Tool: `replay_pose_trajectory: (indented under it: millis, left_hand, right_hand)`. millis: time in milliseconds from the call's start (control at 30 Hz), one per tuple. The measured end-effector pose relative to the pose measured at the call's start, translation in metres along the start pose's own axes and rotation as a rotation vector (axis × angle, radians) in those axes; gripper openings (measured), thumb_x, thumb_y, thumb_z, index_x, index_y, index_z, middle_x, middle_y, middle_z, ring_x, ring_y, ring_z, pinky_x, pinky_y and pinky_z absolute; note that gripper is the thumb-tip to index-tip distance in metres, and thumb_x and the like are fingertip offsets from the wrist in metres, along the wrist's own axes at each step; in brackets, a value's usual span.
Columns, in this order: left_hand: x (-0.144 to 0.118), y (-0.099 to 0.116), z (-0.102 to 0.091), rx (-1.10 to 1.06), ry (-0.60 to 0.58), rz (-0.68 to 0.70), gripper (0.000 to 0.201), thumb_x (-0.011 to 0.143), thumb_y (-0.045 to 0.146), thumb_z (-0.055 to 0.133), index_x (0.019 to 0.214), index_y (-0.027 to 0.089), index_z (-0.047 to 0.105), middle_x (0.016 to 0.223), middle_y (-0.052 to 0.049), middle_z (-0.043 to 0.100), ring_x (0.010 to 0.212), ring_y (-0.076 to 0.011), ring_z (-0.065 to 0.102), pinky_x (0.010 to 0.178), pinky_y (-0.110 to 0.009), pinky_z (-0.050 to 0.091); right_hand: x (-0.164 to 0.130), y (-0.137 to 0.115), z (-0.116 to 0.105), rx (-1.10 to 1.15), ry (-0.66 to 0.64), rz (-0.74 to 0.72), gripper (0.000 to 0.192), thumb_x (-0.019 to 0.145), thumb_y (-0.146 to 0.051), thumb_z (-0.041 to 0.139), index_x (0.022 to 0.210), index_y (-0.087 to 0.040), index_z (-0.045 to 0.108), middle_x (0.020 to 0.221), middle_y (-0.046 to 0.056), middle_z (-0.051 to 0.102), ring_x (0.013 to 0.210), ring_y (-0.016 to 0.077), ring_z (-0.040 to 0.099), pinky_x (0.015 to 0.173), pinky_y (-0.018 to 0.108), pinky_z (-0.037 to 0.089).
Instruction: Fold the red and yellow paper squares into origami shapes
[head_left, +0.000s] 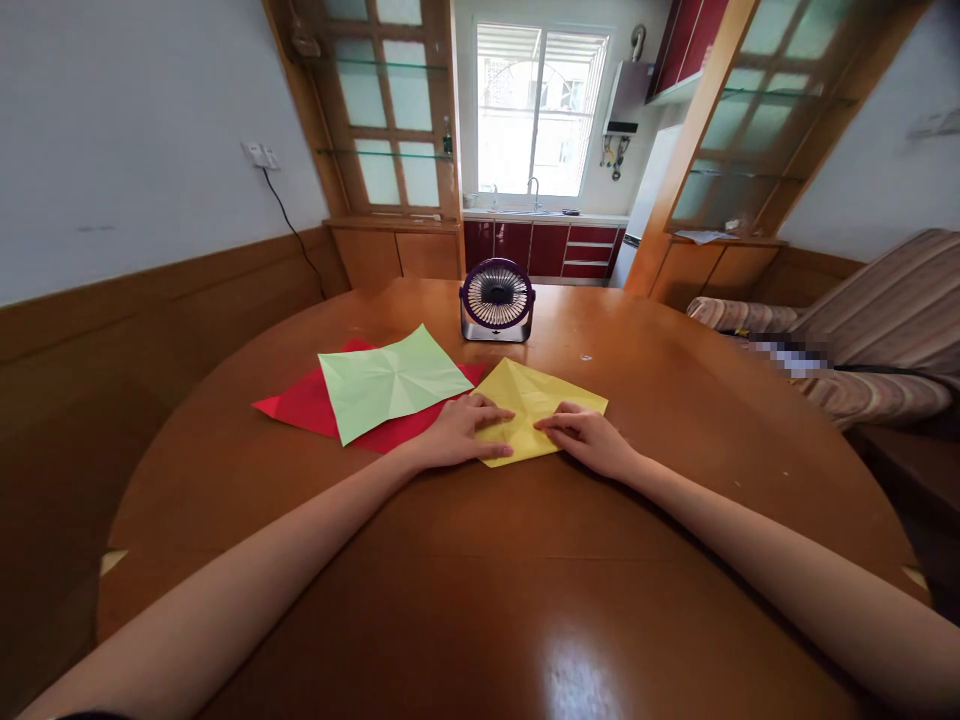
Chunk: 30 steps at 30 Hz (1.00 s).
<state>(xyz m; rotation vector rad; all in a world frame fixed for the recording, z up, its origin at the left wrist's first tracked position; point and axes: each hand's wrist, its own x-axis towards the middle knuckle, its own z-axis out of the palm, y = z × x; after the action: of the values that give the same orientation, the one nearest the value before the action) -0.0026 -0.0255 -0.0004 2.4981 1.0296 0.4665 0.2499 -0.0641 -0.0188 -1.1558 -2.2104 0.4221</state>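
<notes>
To your left runs a pale wall [112,120] with wood panelling below, and a socket [259,155] with a black cord hanging from it. Before you spreads a round, glossy wooden table [525,600], light glaring off its near edge.

On the table, left of centre, a red paper sheet [300,408] lies flat, and a creased light green sheet [390,382] lies on top of it, covering most of it.

Your left hand [457,432] rests palm down with fingers stretched flat, pressing the left part of the yellow paper [532,400]; it grips nothing. The yellow paper lies at the table's middle, folded, just beside the red sheet and touching its right edge.

Behind it stands a small purple desk fan [497,299], upright and facing you, near the paper but apart from it.

Your right hand [589,432] lies flat too, fingertips pressing the yellow paper's right near edge, clasping nothing.

Beyond the table, wooden glass-paned partitions frame a kitchen with a bright window [538,110] and red cabinets [555,248]. To your right sits a striped sofa [877,330] against a pale wall.
</notes>
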Motion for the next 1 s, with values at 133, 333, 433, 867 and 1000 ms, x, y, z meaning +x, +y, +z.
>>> replay_pose_trajectory:
  millis: [133, 333, 433, 867, 1000]
  left_hand:
    - [-0.0020, -0.0020, 0.0011, 0.020, 0.007, 0.017, 0.058, 0.073, 0.057, 0.071, 0.124, 0.031, 0.063, 0.124, -0.007, 0.054, 0.115, -0.0272, 0.050, 0.102, -0.040, 0.035]
    - [-0.0048, -0.0009, 0.0018, 0.067, 0.017, 0.061, 0.061, 0.073, 0.055, 0.073, 0.127, 0.029, 0.061, 0.125, -0.008, 0.054, 0.116, -0.0275, 0.049, 0.102, -0.040, 0.035]
    - [-0.0059, -0.0016, 0.0021, 0.090, 0.009, 0.082, 0.064, 0.075, 0.056, 0.071, 0.131, 0.028, 0.057, 0.126, -0.009, 0.053, 0.117, -0.0279, 0.048, 0.102, -0.041, 0.035]
    - [-0.0086, -0.0086, 0.0037, 0.073, 0.011, 0.141, 0.055, 0.077, 0.057, 0.069, 0.125, 0.031, 0.062, 0.126, -0.008, 0.053, 0.119, -0.0273, 0.048, 0.103, -0.042, 0.034]
    - [-0.0086, -0.0098, 0.0046, 0.095, 0.020, 0.169, 0.052, 0.079, 0.058, 0.066, 0.124, 0.032, 0.063, 0.125, -0.008, 0.054, 0.117, -0.0269, 0.048, 0.102, -0.042, 0.034]
  right_hand:
    - [-0.0002, -0.0006, -0.0003, -0.010, -0.008, 0.008, 0.027, 0.093, -0.029, 0.049, 0.105, -0.021, 0.072, 0.087, 0.005, 0.061, 0.075, 0.0145, 0.058, 0.072, 0.027, 0.045]
    - [-0.0002, -0.0018, -0.0012, -0.018, -0.010, 0.009, 0.027, 0.093, -0.028, 0.049, 0.105, -0.019, 0.072, 0.088, 0.005, 0.061, 0.073, 0.0137, 0.057, 0.071, 0.027, 0.044]
    - [-0.0004, -0.0010, -0.0013, -0.013, -0.012, -0.005, 0.027, 0.093, -0.027, 0.049, 0.106, -0.018, 0.071, 0.088, 0.005, 0.061, 0.074, 0.0141, 0.058, 0.072, 0.028, 0.045]
    - [-0.0025, -0.0029, -0.0002, -0.031, -0.006, 0.010, 0.026, 0.091, -0.022, 0.049, 0.103, -0.019, 0.072, 0.088, 0.005, 0.060, 0.074, 0.0137, 0.058, 0.072, 0.027, 0.044]
    - [-0.0019, -0.0029, 0.0007, -0.053, -0.005, 0.018, 0.026, 0.091, -0.021, 0.048, 0.102, -0.019, 0.072, 0.088, 0.004, 0.060, 0.073, 0.0134, 0.057, 0.071, 0.026, 0.043]
